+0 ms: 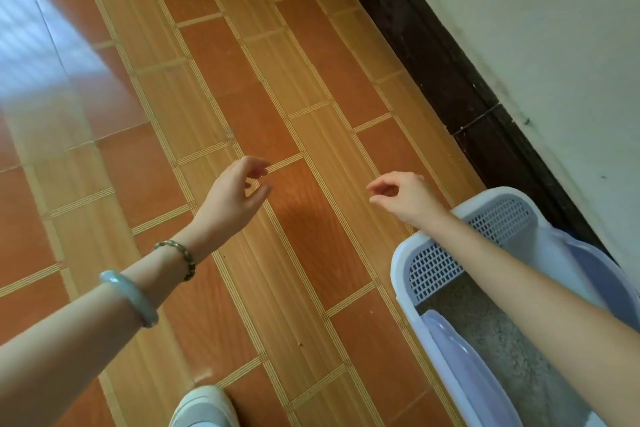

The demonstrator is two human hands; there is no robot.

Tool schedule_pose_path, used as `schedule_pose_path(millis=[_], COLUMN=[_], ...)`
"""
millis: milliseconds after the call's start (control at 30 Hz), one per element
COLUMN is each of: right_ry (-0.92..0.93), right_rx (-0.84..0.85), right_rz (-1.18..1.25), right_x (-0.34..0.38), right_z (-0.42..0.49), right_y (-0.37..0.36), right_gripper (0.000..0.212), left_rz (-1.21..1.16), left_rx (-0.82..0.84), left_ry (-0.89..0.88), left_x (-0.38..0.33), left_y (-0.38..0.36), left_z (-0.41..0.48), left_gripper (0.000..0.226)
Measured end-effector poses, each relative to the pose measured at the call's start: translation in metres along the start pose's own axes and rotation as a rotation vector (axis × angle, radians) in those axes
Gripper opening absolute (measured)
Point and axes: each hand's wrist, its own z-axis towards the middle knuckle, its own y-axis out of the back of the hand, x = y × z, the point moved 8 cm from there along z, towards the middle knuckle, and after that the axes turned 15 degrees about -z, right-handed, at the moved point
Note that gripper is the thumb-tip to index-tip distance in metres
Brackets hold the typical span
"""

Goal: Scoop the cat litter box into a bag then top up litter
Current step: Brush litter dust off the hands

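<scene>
A pale lilac litter box (401, 274) stands on the floor at the lower right, against the wall. Its near end has a perforated grid step (433, 269), and grey litter (509, 350) fills the pan behind it. My right forearm crosses over the box. My right hand (403, 198) hovers above the tiles just left of the box, fingers loosely curled, holding nothing. My left hand (239, 191) hangs over the floor further left, also loosely curled and empty. No scoop or bag is visible.
The floor is orange and tan tile (242, 80). A dark skirting board (450, 80) runs below the pale wall (536, 28) at the right. A white shoe (204, 407) shows at the bottom edge. Bracelets circle my left wrist (173, 260).
</scene>
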Motion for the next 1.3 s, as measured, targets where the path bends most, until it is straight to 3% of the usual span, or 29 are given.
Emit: schedule_pose_path(millis=[333, 567, 700, 933, 1000, 1100, 1167, 1300], right_ry=[0.324, 0.448, 0.523, 0.55, 0.465, 0.334, 0.366, 0.558], right_rx=[0.397, 0.233, 0.129, 0.087, 0.076, -0.027, -0.137, -0.277], right_rz=[-0.024, -0.07, -0.065, -0.055, 0.044, 0.229, 0.285, 0.163], right_x=[0.094, 0.089, 0.095, 0.097, 0.095, 0.102, 0.121, 0.164], right_z=[-0.122, -0.144, -0.147, -0.147, -0.137, -0.117, -0.108, -0.106], right_y=[-0.148, -0.165, -0.163, -0.165, -0.154, -0.115, -0.085, -0.062], right_gripper=[0.029, 0.027, 0.012, 0.005, 0.006, 0.004, 0.008, 0.011], left_rz=[-0.053, -0.096, -0.149, -0.294, -0.438, -0.936, -1.244, -1.518], left_rx=[-0.004, -0.073, -0.124, -0.146, -0.139, -0.165, -0.13, 0.005], left_ry=[0.054, 0.111, 0.145, 0.231, 0.307, 0.545, 0.731, 0.898], left_x=[0.029, 0.046, 0.05, 0.054, 0.057, 0.067, 0.063, 0.032], left_y=[-0.009, 0.002, 0.007, 0.001, -0.007, -0.027, -0.047, -0.075], left_z=[-0.045, -0.074, -0.087, -0.102, -0.106, -0.112, -0.119, -0.131], left_gripper=[0.026, 0.024, 0.023, 0.02, 0.017, 0.022, 0.031, 0.046])
